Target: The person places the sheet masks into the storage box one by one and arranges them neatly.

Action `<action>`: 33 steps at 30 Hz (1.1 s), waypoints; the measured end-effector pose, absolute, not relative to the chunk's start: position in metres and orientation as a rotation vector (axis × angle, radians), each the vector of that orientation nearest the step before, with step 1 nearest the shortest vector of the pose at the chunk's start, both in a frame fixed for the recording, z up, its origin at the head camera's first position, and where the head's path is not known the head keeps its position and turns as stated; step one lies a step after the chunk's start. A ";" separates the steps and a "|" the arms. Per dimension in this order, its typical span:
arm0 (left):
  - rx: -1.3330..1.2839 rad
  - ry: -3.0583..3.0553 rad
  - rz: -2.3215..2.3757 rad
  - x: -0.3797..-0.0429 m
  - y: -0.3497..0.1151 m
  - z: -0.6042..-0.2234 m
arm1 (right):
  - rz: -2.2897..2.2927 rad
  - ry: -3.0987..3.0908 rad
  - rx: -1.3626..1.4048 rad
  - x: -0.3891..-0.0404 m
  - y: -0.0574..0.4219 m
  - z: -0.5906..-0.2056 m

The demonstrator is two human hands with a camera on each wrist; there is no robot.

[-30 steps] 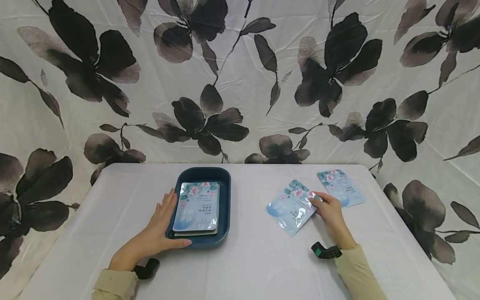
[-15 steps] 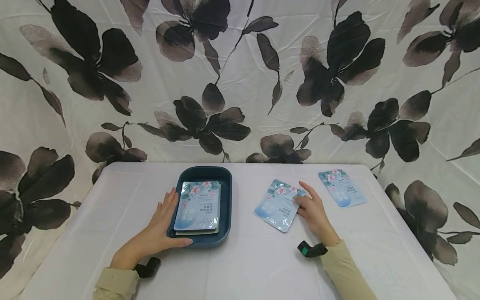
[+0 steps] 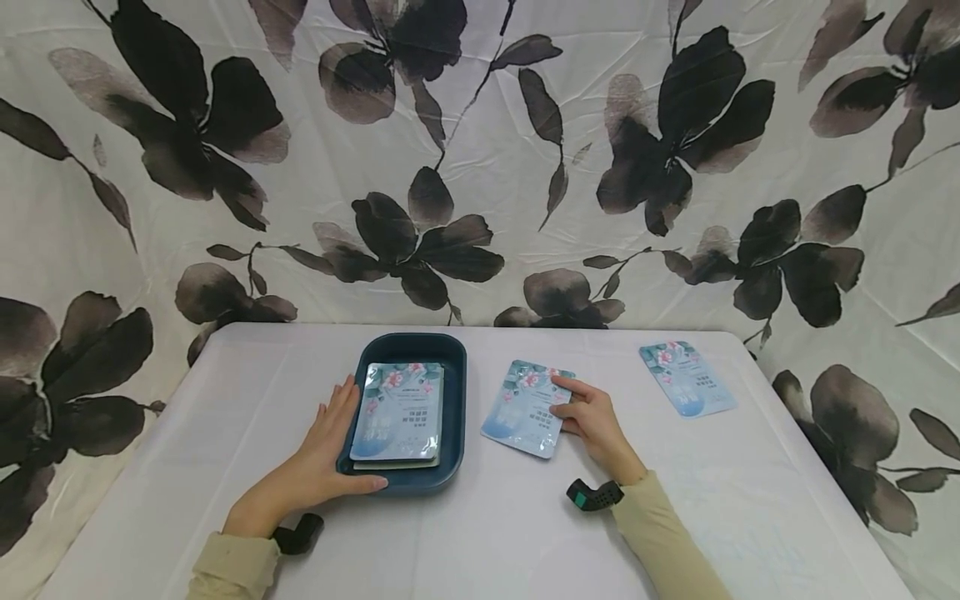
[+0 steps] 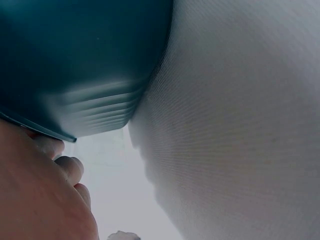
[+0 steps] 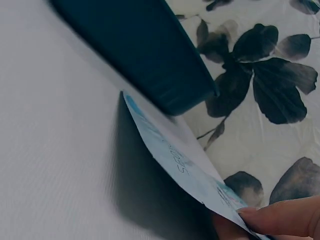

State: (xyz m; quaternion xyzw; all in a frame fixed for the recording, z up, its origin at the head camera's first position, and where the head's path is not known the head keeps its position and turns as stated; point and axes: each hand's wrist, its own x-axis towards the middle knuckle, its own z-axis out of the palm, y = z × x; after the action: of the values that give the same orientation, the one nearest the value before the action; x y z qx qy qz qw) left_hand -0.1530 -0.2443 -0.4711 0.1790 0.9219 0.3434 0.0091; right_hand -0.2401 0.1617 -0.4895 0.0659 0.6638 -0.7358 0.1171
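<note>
A blue sheet mask packet with pink flowers printed along its top is pinched at its right edge by my right hand. Seen from the right wrist, the packet is tilted, its far edge low near the cloth and a shadow beneath it. To its left stands a dark teal tray with a stack of similar packets inside. My left hand rests against the tray's left side, fingers extended along the rim and thumb at the near edge. The left wrist view shows the tray's outer wall close up.
Another floral packet lies flat by itself at the right of the white-covered table. Behind the table's far edge hangs a white curtain with dark flowers.
My right hand has carried its packet leftward, away from the packet lying at the right and closer to the tray. The left hand stays against the tray.
</note>
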 end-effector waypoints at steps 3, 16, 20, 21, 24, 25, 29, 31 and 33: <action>0.550 2.882 1.064 -0.153 -0.245 -0.471 | -2.168 1.918 0.196 -0.240 0.157 -0.488; 0.555 2.873 1.075 -0.151 -0.243 -0.469 | -2.233 1.784 0.160 -0.240 0.158 -0.466; 0.550 2.875 1.068 -0.152 -0.243 -0.469 | -2.257 1.728 0.128 -0.240 0.158 -0.453; 0.551 2.877 1.066 -0.152 -0.243 -0.469 | -2.265 1.716 0.121 -0.240 0.158 -0.450; 0.552 2.881 1.065 -0.152 -0.243 -0.470 | -2.292 1.686 0.097 -0.240 0.156 -0.439; 0.557 2.884 1.064 -0.152 -0.243 -0.470 | -2.301 1.678 0.083 -0.241 0.155 -0.436; 0.556 2.899 1.030 -0.151 -0.244 -0.470 | -2.320 1.626 0.024 -0.242 0.148 -0.423; 0.555 2.926 0.972 -0.152 -0.244 -0.470 | -2.326 1.593 0.001 -0.242 0.142 -0.416; 0.552 2.959 0.896 -0.152 -0.244 -0.469 | -2.326 1.565 -0.020 -0.242 0.136 -0.411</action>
State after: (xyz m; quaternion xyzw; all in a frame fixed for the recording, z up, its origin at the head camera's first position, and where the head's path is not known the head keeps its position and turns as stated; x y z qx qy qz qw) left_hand -0.1520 -0.2436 -0.4693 0.1759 0.9422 0.2853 0.0005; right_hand -0.2423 0.1358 -0.4107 -0.0071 0.5503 -0.8178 0.1680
